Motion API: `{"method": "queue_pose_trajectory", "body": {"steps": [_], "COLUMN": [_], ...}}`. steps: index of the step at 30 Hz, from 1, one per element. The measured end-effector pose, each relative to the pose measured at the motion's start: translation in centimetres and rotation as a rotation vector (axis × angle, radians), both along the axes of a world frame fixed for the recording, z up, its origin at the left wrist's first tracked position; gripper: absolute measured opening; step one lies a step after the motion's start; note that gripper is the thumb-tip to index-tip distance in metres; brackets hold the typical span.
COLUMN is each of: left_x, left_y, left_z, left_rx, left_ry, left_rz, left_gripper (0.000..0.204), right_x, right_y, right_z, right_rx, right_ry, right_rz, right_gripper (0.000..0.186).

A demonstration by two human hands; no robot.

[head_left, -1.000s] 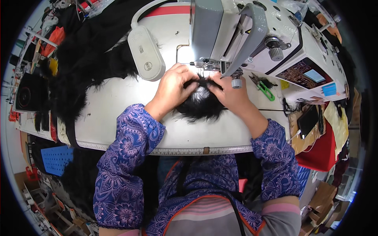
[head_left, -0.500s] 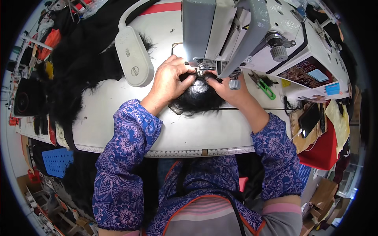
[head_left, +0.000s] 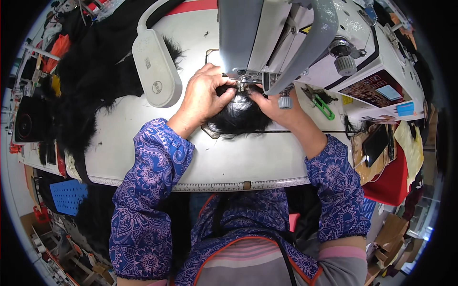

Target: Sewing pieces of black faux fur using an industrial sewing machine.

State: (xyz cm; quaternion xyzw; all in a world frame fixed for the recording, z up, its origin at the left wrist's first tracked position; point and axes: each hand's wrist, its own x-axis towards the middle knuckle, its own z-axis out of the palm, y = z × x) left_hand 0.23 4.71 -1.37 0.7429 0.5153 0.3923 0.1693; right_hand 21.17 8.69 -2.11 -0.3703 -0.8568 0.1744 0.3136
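A piece of black fur lies on the white machine table, its front edge up at the needle area of a sewing machine. My left hand grips the fur's left side, thumb and fingers pinched close to the presser foot. On the other side my right hand pinches the fur's right edge, its fingertips partly hidden behind the machine head. Both hands are closed on the fur, just in front of the needle, which I cannot make out clearly.
A white lamp head hangs left of my hands. Green-handled thread snips lie to the right, below the control panel. More black fur is heaped at left. A measuring tape runs along the table's front edge.
The view has shifted slightly. Both hands keep their hold on the fur near the presser foot, with hardly any movement.
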Motion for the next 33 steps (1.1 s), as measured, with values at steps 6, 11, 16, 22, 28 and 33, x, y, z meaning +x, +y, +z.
{"method": "queue_pose_trajectory", "body": {"steps": [6,11,16,22,28,33], "left_x": [0.5,0.6,0.5,0.5,0.4,0.0], "left_y": [0.2,0.5,0.8,1.2,0.8,0.6], "left_z": [0.1,-0.2,-0.5,-0.6,-0.1,0.5], "left_rx": [0.051,0.086,0.019,0.027,0.002,-0.106], "left_ry": [0.057,0.043,-0.044,-0.061,-0.098,-0.141], "left_rz": [0.073,0.103,0.092,0.101,0.064,0.013], "left_gripper": [0.015,0.012,0.012,0.013,0.013,0.016], "right_x": [-0.2,-0.2,0.2,0.2,0.4,0.5], "right_y": [0.6,1.1,1.6,2.1,1.9,1.8], "right_z": [-0.5,-1.0,-0.7,-0.4,-0.4,-0.2], "right_rx": [0.027,-0.078,-0.113,-0.224,-0.295,-0.226], "right_ry": [-0.015,-0.074,-0.079,-0.089,-0.057,-0.159], "right_rz": [-0.036,-0.113,-0.054,-0.014,-0.042,-0.032], "right_gripper": [0.026,0.03,0.029,0.029,0.033,0.027]}}
